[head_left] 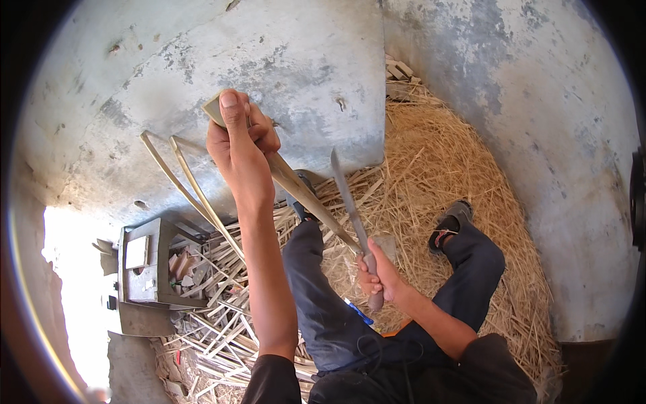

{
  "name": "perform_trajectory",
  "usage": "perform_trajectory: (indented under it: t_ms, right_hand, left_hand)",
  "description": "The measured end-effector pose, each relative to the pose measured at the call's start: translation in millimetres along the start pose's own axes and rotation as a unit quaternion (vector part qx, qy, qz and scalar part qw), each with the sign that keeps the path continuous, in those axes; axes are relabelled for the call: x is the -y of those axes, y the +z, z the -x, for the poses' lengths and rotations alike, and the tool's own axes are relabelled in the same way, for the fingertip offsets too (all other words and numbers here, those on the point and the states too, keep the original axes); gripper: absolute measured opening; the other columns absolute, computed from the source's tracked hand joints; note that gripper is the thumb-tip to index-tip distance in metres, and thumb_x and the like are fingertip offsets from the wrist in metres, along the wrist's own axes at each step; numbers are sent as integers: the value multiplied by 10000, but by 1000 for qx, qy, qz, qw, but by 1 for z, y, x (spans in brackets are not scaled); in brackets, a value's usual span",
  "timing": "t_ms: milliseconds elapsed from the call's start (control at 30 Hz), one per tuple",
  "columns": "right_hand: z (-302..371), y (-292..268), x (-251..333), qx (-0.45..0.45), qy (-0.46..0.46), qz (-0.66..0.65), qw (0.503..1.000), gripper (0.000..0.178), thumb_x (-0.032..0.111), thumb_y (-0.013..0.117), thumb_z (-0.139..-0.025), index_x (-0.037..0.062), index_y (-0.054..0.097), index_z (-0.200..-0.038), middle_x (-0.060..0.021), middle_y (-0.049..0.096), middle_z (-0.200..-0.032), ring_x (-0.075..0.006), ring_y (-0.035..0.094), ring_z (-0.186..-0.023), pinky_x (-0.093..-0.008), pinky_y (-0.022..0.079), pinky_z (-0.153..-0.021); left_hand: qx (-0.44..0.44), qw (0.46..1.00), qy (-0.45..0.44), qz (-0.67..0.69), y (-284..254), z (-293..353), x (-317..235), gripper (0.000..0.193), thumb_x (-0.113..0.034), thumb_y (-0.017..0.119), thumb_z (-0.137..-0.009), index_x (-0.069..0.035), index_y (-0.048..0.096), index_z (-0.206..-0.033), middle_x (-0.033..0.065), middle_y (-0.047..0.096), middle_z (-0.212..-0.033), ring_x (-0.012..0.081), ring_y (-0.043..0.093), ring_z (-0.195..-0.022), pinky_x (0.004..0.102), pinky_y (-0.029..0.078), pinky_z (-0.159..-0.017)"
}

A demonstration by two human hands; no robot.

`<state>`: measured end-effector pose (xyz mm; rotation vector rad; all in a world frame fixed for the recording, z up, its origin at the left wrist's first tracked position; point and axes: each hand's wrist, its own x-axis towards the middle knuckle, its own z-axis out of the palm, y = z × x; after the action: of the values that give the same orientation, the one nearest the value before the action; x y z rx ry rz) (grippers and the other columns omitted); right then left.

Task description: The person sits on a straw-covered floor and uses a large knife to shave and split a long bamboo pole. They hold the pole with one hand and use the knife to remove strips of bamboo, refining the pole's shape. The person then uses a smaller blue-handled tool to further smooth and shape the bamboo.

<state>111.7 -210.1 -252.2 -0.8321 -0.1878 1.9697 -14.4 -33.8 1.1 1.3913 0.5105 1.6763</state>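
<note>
My left hand (245,135), raised in front of the wall, is closed round the upper end of a long flat strip (299,188) that looks like split bamboo. The strip slants down to my right hand (380,273), low between my knees. There my fingers are wrapped round the dark handle of a long knife (348,195). Its blade points up and away, leaning slightly left. The strip's lower end meets the knife close to the handle; my fingers partly hide whether they also touch the strip.
Bent pale strips (192,182) lean up at the left. A grey box-like wooden stand (145,269) holding scraps stands near the bright opening. Loose slats (215,323) and shavings (437,148) cover the floor. A blue object (359,312) lies by my left thigh. Worn walls (282,60) close in ahead and right.
</note>
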Motion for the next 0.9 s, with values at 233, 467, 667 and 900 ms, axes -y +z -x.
perform_trajectory:
  t_ms: [233, 467, 667, 900]
  right_hand:
    - [-10, 18, 5, 34, -286, 75, 955, 665, 748, 372, -1004, 121, 447, -794, 36, 295, -467, -81, 245, -343, -255, 240, -341]
    - [-28, -45, -45, -79, 90, -105, 987, 640, 697, 388, -1023, 115, 453, -765, 44, 276, -484, -98, 274, -356, -281, 266, -374]
    - [-2, 0, -9, 60, -138, -37, 988, 693, 788, 343, -984, 137, 426, -760, 25, 286, -475, -98, 269, -354, -267, 242, -349]
    - [-24, -24, -55, -75, 37, -52, 995, 658, 745, 412, -992, 140, 443, -734, 50, 281, -462, -88, 246, -346, -264, 222, -352]
  left_hand:
    - [-3, 1000, -4, -1, 7, -3, 2, 421, -504, 540, -1067, -108, 490, -935, -61, 301, -631, 52, 282, -510, 252, 229, -476]
    - [11, 1000, 10, 10, -4, -4, 2, 420, -504, 506, -1080, -119, 468, -916, -60, 275, -627, 54, 261, -505, 249, 218, -471]
    - [16, 1000, -4, 26, -6, -1, -2, 431, -498, 465, -1096, -111, 457, -906, -54, 280, -616, 57, 245, -498, 253, 208, -465]
    - [71, 994, -32, 75, -11, 4, -7, 473, -573, 430, -1082, -138, 428, -894, -67, 225, -615, 65, 172, -506, 263, 176, -477]
